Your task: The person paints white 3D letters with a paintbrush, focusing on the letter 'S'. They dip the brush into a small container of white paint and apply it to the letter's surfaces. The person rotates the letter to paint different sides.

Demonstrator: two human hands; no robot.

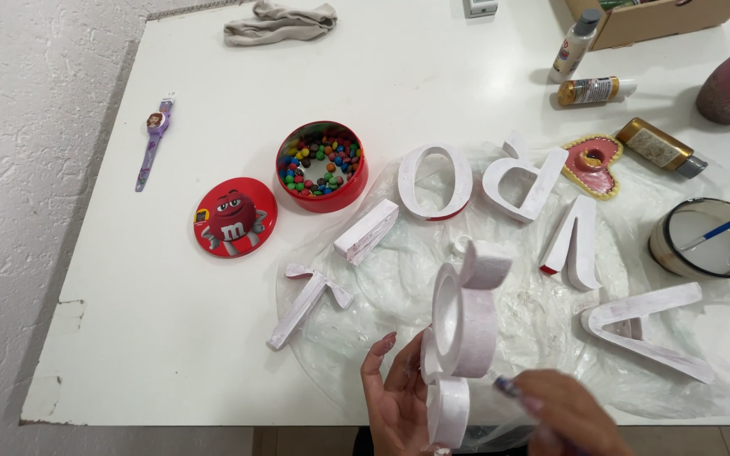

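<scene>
The left hand (397, 397), at the near edge of the view, has its grip closed around the lower part of a white-painted block letter (460, 325), holding it upright and lifted above the desk (171, 329), with the fingers spread behind it. Just to the right, the right hand (569, 415) has its grip pinched narrow on a thin brush handle (507, 388) whose tip points toward the held letter; the end of the brush is too blurred to make out. Beneath both hands lies a clear plastic sheet (542, 325) spread over the white desk. On it, farther off, rest other white letters: a T-shaped one (306, 304) to the left, a straight bar (367, 230) beyond it, a round O (435, 182), a P shape (524, 179), a V shape (574, 243) and an angled piece (648, 328) at the right. Left of the sheet stands an open red tin (322, 166) full of coloured candies, with its red lid (235, 217) lying just beside it. Far left lies a purple watch (155, 139). On the right stand a glass cup (708, 239) of white paint with a blue brush in it, a red heart dish (593, 164) and small paint bottles (595, 90).
</scene>
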